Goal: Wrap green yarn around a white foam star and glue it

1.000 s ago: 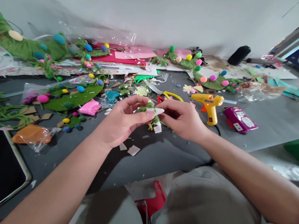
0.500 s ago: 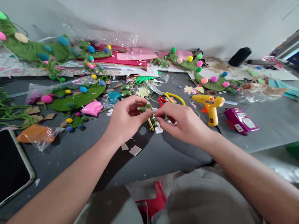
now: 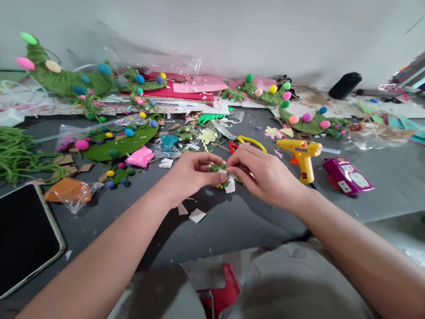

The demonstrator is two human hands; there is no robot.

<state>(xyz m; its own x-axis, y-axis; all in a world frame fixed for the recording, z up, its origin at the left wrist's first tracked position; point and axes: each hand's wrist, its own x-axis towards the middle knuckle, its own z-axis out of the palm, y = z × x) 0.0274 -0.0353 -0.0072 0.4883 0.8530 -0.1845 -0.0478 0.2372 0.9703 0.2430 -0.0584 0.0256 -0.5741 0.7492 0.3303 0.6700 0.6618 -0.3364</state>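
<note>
My left hand (image 3: 192,176) is closed, its thumb and fingers pinching a small piece wrapped in green yarn (image 3: 215,168). My right hand (image 3: 265,176) meets it from the other side, fingertips pressed together at the edge of the piece, seemingly on a strand of the yarn; the fingers hide most of this spot. A white paper scrap (image 3: 230,186) shows just below the fingertips. Behind the hands lie scissors with red and yellow handles (image 3: 253,142) and a green-handled tool (image 3: 212,118). To the right of my right hand is a yellow glue gun (image 3: 302,155).
Loose green yarn (image 3: 8,154) and a dark-screened tablet or phone (image 3: 17,241) lie at left. Green yarn-wrapped crescents (image 3: 72,82) with coloured pompoms stand along the wall. An orange packet (image 3: 68,192), a pink packet (image 3: 141,156) and a purple package (image 3: 348,176) lie around.
The camera view has shifted slightly, so the scene sits further right. Both hands stay together at the yarn-wrapped piece, which has turned a little between the fingers.
</note>
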